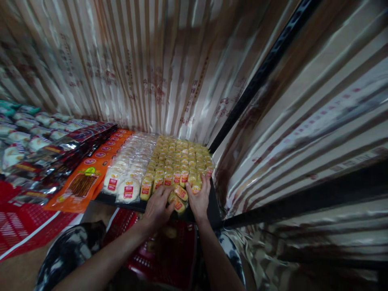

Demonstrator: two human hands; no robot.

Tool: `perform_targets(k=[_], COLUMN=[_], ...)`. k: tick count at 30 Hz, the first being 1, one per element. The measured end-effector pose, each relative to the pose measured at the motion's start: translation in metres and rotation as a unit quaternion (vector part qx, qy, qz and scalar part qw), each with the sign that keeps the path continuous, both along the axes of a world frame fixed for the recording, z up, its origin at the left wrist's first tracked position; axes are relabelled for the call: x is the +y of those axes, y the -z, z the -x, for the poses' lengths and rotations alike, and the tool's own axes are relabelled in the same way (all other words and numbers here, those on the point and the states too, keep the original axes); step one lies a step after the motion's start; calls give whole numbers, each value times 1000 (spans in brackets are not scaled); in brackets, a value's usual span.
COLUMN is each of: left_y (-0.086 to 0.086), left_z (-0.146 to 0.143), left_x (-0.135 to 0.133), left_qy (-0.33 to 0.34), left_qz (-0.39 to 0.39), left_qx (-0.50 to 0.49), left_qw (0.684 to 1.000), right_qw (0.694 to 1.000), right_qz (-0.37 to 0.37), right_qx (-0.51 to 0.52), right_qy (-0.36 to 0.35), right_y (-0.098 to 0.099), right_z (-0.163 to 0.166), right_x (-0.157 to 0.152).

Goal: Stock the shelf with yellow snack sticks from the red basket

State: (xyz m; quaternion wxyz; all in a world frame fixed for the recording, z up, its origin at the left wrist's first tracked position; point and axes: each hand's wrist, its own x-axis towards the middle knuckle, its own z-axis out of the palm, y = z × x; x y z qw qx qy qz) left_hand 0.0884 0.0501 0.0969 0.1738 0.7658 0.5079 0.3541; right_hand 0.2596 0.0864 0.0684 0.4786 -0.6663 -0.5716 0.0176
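Observation:
Rows of small yellow pastries [171,157] in clear wrappers with red labels cover the right part of a dark display shelf [104,197]. My left hand [158,206] is at the front edge of these rows, its curled fingers and thumb against a wrapped pastry [178,205] lying tilted there. A second tilted pastry [181,193] lies just behind it, between my hands. My right hand [199,199] grips a wrapped pastry [195,188] at the front right, thumb on its left side and fingers on its right.
Left of the pastries are round white wrapped cakes [128,190], an orange snack bag [83,182] and many dark and white packets [39,141]. Red baskets [18,222] stand below. A striped plastic curtain [136,60] and a dark pole [257,85] close off the back and right.

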Motion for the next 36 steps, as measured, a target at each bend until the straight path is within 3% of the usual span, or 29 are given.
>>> perform_targets(k=[4,8,11,19,22,27,31,36], left_y=[-9,-7,-6,-29,-25,-17,-16,-16], left_z=[-1,-7,-12,-16,-14,-16,-28,-37], left_x=[-5,1,9,17,19,21,17,14], left_qy=[22,-8,6,67,91,73,38,-35], left_qz=[5,10,-3,-1,-16,6,51,62], left_qx=[44,102,184,301,267,82,-23,-55], left_qw=[999,995,983,951,959,994,998,996], right_qw=[1000,1000,1000,1000,1000,1000,1000,999], right_qz=[0,-4,-14,-19,-18,-31,-23,-20], right_qx=[5,8,2,3,5,3,14,41], right_qy=[0,4,-2,5,5,4,10,5], right_y=[-1,1,3,4,3,3,4,3], right_z=[0,-1,-2,-2,-2,-2,-2,-2], right_x=[1,2,2,3,3,3,3,3])
